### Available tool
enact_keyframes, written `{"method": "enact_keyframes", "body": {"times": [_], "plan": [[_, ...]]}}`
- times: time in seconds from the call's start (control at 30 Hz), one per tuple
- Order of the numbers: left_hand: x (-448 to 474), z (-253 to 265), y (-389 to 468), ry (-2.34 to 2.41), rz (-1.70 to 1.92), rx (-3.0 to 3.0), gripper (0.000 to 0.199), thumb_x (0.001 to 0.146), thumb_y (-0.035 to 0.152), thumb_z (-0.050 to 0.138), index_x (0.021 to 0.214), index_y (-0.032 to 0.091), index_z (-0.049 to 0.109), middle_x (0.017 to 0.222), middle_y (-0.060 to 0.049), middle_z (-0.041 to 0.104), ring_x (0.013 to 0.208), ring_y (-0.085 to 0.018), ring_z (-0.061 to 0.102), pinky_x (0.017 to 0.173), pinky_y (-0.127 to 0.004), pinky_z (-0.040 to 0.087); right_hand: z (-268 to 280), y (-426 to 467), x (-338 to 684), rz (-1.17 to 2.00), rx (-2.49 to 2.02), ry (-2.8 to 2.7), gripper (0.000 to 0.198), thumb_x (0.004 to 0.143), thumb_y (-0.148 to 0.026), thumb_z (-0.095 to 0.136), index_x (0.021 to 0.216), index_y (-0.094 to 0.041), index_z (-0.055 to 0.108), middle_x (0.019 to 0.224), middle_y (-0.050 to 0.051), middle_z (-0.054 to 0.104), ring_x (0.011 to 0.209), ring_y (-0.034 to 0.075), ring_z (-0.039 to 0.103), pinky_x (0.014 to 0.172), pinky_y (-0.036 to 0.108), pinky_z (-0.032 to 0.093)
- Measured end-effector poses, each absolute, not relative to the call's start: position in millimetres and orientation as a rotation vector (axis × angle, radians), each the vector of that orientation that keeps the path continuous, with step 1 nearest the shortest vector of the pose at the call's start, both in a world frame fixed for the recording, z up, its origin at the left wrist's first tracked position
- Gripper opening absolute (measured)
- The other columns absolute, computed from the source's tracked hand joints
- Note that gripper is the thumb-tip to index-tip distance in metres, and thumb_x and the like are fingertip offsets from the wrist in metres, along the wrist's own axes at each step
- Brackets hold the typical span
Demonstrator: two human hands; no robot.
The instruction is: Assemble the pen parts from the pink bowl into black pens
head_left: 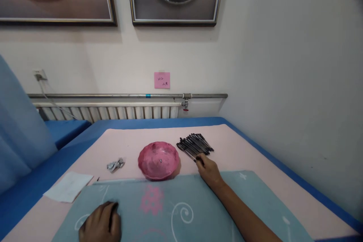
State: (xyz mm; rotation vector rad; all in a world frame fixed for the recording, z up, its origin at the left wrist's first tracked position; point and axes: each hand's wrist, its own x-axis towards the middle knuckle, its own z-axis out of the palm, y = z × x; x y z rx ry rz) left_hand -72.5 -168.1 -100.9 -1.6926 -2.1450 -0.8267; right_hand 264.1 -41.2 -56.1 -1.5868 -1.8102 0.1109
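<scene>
A row of slim black pens (194,144) lies side by side on the pink cover, right of a pink scalloped bowl (159,177). At the near ends of these pens, my right hand (209,170) has its fingers pinched together on the end of one pen; the fingertips are partly hidden. A small metallic piece (160,160) lies inside the bowl. My left hand (100,222) rests low on the grey-green patterned cloth (204,211), its fingers curled. Something dark shows at its fingertips, too blurred to name.
A crumpled silvery scrap (115,165) lies left of the bowl. Farther left is a white sheet of paper (69,187), with a small dark piece (98,179) beside it. A wall stands along the right; a radiator (127,112) and pipe run behind. A blue curtain (22,132) hangs left.
</scene>
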Motion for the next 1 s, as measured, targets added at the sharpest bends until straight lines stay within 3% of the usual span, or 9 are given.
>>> {"method": "enact_keyframes", "body": {"times": [0.6, 0.77, 1.0], "plan": [[-61, -83, -178, -2.132, -0.728, -1.667, 0.025, 0.080, 0.020, 0.037, 0.090, 0.017, 0.059, 0.092, -0.007, 0.064, 0.089, -0.023, 0.052, 0.081, -0.038, 0.030, -58, -67, 265, 0.104, -1.610, -1.779, 0.013, 0.082, -0.022, 0.042, 0.082, -0.018, 0.055, 0.069, 0.001, 0.060, 0.064, 0.014, 0.057, 0.062, 0.025, 0.042], [-58, -80, -181, -2.139, -0.712, -1.664, 0.025, 0.080, 0.020, 0.036, 0.089, 0.017, 0.059, 0.091, -0.007, 0.064, 0.088, -0.023, 0.053, 0.079, -0.037, 0.030, -59, -71, 265, 0.132, -1.650, -1.821, 0.021, 0.086, -0.032, 0.047, 0.088, -0.013, 0.056, 0.076, 0.000, 0.059, 0.065, 0.011, 0.056, 0.064, 0.029, 0.046], [-57, -79, -179, -2.154, -0.742, -1.673, 0.025, 0.079, 0.019, 0.036, 0.088, 0.017, 0.059, 0.090, -0.007, 0.064, 0.088, -0.024, 0.053, 0.078, -0.038, 0.030, -54, -78, 265, 0.139, -1.687, -1.852, 0.021, 0.087, -0.031, 0.047, 0.093, -0.013, 0.057, 0.083, 0.002, 0.060, 0.071, 0.012, 0.058, 0.066, 0.030, 0.048]]}}
